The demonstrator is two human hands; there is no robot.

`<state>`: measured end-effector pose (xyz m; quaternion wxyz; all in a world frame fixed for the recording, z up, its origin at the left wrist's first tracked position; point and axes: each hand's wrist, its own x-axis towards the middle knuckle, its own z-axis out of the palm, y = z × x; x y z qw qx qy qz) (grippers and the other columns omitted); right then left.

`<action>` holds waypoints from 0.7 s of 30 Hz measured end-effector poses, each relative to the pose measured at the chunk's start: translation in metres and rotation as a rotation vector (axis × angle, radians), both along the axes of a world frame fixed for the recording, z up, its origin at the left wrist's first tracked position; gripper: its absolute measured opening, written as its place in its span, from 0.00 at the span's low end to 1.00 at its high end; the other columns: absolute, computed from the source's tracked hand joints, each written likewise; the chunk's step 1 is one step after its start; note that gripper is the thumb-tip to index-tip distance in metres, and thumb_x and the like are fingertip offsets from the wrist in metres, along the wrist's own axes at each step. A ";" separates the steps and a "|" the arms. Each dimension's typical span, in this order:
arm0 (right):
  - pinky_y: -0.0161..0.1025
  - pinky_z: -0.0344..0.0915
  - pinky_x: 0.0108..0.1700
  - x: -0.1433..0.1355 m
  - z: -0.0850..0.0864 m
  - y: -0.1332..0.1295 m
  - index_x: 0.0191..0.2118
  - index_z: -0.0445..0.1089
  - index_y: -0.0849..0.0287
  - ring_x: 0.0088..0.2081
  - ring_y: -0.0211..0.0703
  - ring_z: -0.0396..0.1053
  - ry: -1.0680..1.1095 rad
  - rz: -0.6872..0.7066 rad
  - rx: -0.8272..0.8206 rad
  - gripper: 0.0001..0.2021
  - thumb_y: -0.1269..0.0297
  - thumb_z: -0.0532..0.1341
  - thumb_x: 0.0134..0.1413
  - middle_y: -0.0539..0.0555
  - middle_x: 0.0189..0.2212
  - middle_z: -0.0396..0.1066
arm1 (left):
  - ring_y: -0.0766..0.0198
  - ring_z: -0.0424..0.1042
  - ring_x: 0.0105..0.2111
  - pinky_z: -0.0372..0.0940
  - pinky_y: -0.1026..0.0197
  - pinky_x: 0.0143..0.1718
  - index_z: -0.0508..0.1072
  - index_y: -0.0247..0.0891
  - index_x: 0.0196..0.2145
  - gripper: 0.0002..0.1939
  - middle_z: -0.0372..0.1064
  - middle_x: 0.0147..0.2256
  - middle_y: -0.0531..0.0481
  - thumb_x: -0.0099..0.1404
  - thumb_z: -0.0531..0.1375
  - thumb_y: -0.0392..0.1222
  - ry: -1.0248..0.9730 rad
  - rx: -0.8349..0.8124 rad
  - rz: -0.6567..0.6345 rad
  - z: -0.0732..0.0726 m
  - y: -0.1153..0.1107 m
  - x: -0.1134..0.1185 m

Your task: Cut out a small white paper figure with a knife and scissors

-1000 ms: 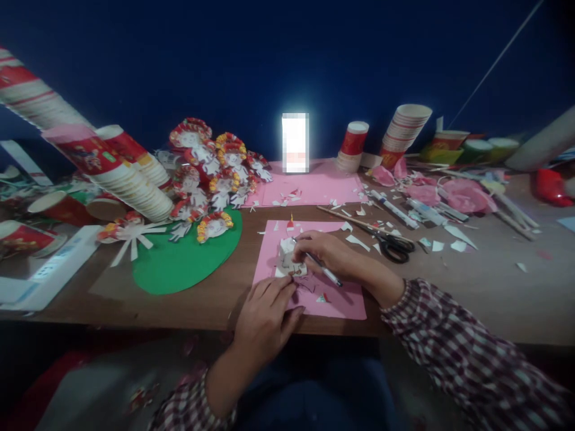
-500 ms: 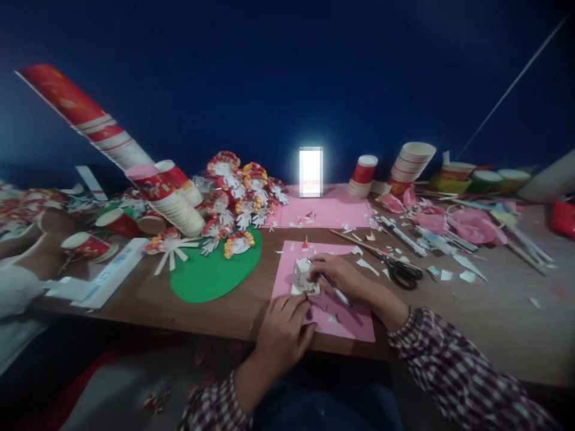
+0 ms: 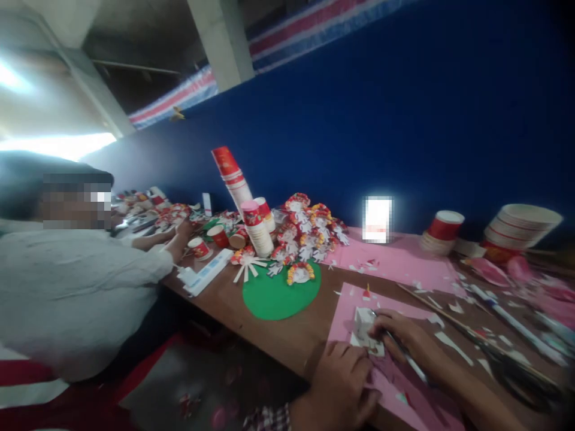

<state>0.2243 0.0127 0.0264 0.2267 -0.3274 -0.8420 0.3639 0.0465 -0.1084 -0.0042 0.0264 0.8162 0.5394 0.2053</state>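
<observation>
My right hand (image 3: 395, 335) is closed around a slim white pen (image 3: 415, 364), its tip on a small piece of white paper (image 3: 363, 326) that carries some dark drawn lines. Fingers fairly flat, my left hand (image 3: 344, 380) rests at the paper's lower edge. Both hands are over a pink sheet (image 3: 344, 305) on the brown table (image 3: 269, 341). A small red and yellow cutout (image 3: 366, 293) lies on the sheet above the white paper.
A green sheet (image 3: 278, 299) lies left, beside paper figures (image 3: 309, 230) and stacked cups (image 3: 256, 230). A white power strip (image 3: 209, 272) is farther left, near a person in a pale shirt (image 3: 85, 293). Black scissors (image 3: 516, 374), scraps and more cups (image 3: 442, 230) are right.
The view has swung left, so the table items appear farther right and the person at the left is now in view. Both hands keep their places by the white paper.
</observation>
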 end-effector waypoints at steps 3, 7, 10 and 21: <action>0.42 0.67 0.39 -0.001 0.000 -0.001 0.30 0.70 0.56 0.34 0.47 0.70 -0.025 0.045 0.035 0.10 0.71 0.52 0.53 0.55 0.33 0.71 | 0.55 0.68 0.44 0.62 0.51 0.45 0.68 0.39 0.47 0.23 0.72 0.46 0.48 0.61 0.58 0.58 0.004 0.078 -0.012 -0.009 0.003 0.001; 0.42 0.69 0.37 -0.001 0.000 0.002 0.30 0.72 0.54 0.34 0.49 0.73 -0.010 -0.016 0.034 0.10 0.68 0.53 0.52 0.57 0.32 0.73 | 0.56 0.69 0.40 0.61 0.52 0.41 0.68 0.37 0.49 0.27 0.73 0.43 0.48 0.63 0.54 0.61 0.067 0.158 -0.004 -0.010 0.008 0.005; 0.42 0.71 0.35 0.000 -0.003 0.007 0.28 0.74 0.51 0.33 0.51 0.73 -0.003 -0.016 0.045 0.08 0.66 0.57 0.50 0.57 0.33 0.74 | 0.58 0.70 0.39 0.61 0.53 0.40 0.70 0.38 0.45 0.27 0.73 0.39 0.49 0.63 0.53 0.64 0.098 0.138 0.034 -0.001 0.013 0.006; 0.43 0.70 0.46 -0.002 -0.008 0.017 0.49 0.70 0.49 0.49 0.46 0.69 -0.086 -0.098 0.067 0.10 0.60 0.60 0.63 0.55 0.52 0.68 | 0.58 0.71 0.40 0.65 0.54 0.42 0.75 0.45 0.39 0.10 0.76 0.36 0.50 0.65 0.57 0.49 0.143 0.075 0.011 -0.013 0.036 0.005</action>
